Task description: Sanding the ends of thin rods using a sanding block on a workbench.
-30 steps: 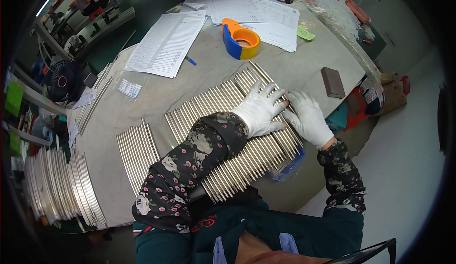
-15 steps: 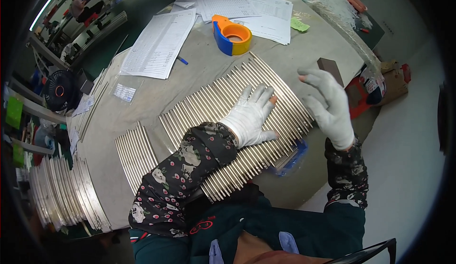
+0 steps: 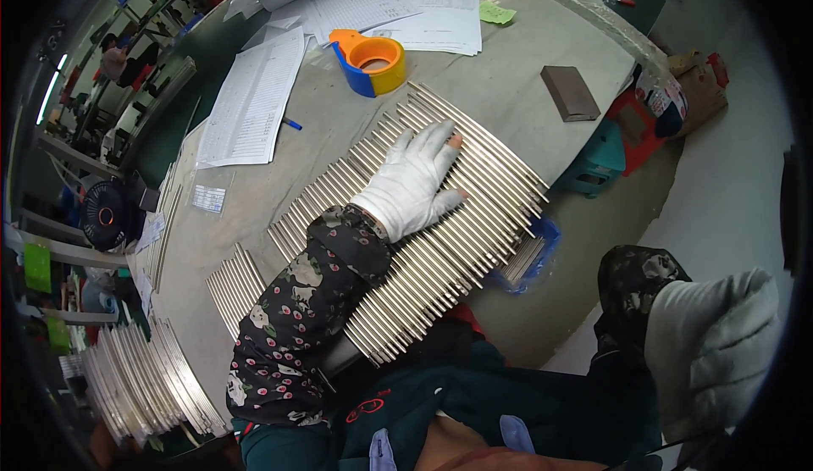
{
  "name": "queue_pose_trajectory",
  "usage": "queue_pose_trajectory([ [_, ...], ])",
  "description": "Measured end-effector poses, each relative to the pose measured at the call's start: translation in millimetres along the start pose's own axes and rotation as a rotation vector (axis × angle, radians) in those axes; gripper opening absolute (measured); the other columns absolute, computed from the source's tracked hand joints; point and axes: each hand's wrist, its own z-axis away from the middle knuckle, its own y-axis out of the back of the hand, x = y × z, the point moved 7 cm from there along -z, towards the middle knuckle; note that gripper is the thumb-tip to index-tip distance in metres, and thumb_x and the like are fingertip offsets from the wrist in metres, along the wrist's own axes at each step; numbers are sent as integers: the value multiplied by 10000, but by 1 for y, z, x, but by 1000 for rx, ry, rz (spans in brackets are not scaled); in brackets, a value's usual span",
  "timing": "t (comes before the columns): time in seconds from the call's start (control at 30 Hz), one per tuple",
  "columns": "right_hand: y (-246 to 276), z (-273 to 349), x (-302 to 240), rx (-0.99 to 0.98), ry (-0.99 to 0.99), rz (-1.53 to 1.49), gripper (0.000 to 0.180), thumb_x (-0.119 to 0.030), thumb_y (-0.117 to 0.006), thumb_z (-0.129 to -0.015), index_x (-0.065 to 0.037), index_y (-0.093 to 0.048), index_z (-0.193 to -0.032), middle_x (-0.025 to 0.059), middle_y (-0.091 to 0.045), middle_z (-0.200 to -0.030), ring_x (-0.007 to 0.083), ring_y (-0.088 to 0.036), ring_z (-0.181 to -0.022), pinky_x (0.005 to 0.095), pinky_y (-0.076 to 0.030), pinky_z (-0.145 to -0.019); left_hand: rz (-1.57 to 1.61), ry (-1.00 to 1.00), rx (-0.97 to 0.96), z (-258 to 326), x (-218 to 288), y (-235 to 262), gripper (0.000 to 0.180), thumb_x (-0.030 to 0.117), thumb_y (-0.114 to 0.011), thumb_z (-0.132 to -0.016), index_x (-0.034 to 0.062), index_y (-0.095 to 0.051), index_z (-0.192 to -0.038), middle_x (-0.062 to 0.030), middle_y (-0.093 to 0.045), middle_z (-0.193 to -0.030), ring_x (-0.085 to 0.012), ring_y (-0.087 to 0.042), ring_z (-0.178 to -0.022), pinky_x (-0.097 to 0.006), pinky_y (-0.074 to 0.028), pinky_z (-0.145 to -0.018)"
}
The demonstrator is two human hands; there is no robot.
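Observation:
Slim silvery metal rods [image 3: 449, 242] lie side by side in a wide row across the table, their ends stepped along the near edge. My left hand [image 3: 406, 183], in a white glove with bare thumb and fingertip showing, rests flat on them with the fingers spread. My right hand [image 3: 716, 348], also gloved, is raised at the lower right, well away from the rods. Its fingers are curled and pressed together; the tips are hidden, beside the dark frame of a pair of glasses [image 3: 669, 447]. A smaller group of rods [image 3: 235, 289] sits left of my forearm.
A tape dispenser [image 3: 389, 79], printed sheets [image 3: 254, 98] and a blue pen [image 3: 292, 123] lie beyond the rods. A dark brown block [image 3: 569, 92] sits near the right edge. Below that edge are a teal stool [image 3: 593, 166] and a blue plastic bag [image 3: 546, 255]. A fan [image 3: 106, 204] stands left.
My right hand has moved from beside the rods' right end down and toward me, its fingers now curled. My left hand stays flat on the rods. The view has shifted, uncovering the brown block.

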Motion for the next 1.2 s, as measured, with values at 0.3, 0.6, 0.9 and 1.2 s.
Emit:
queue_pose_trajectory([
  [0.3, -60, 150, 190, -534, -706, 523, 220, -56, -531, -838, -14, -616, -1036, 183, -623, -1102, 383, -557, -1099, 436, -463, -886, 49, 283, 115, -44, -97, 2, 571, 250, -547, -899, 9, -359, -1381, -207, -443, -1374, -331, -415, -1284, -361, -329, -1079],
  [0.6, -51, 188, 197, -593, -821, 307, 312, -116, -551, -860, -88, -593, -1168, 150, -598, -1199, 340, -484, -1211, 464, -340, -1040, 200, 254, 118, -52, -88, 0, 546, 230, -611, -860, 26, -439, -1336, -206, -468, -1354, -319, -447, -1259, -351, -346, -1064],
  [0.9, -39, 192, 174, -452, -972, 41, 556, -454, -454, -929, -15, -517, -1265, 214, -523, -1277, 351, -476, -1214, 417, -331, -1047, 225, 264, 92, -10, -104, 13, 579, 307, -526, -931, 89, -318, -1425, -221, -408, -1400, -390, -355, -1319, -422, -287, -1098],
  [1.2, -47, 215, 155, 384, -985, 138, 456, -300, -413, -966, 42, -483, -1260, 178, -545, -1255, 260, -522, -1165, 343, -381, -1000, 154, 119, 41, 10, -94, 7, 561, 215, -534, -925, 79, -320, -1425, -186, -384, -1434, -362, -348, -1332, -383, -274, -1109],
])
